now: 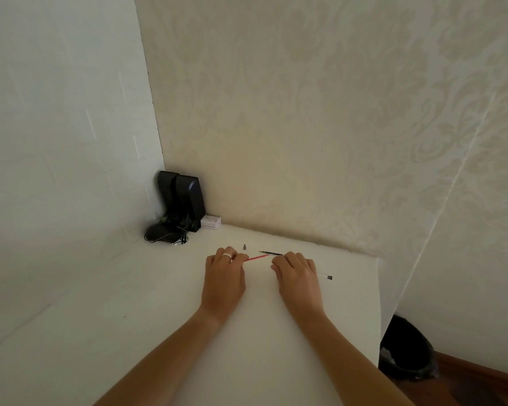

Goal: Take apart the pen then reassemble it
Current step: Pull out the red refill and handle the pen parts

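My left hand, a ring on one finger, pinches one end of a thin red refill that points right toward my right hand. The right hand is closed over a clear pen barrel, whose black end sticks out to the right of the hand. A thin dark rod lies just behind the red refill, its right end hidden by my right fingers. A small grey cone-shaped pen tip stands on the white table beyond my left hand.
Two black speakers, a dark mouse with cables and a small white box sit in the far left corner. The table's right edge runs close to my right arm, with a black bin on the floor below it.
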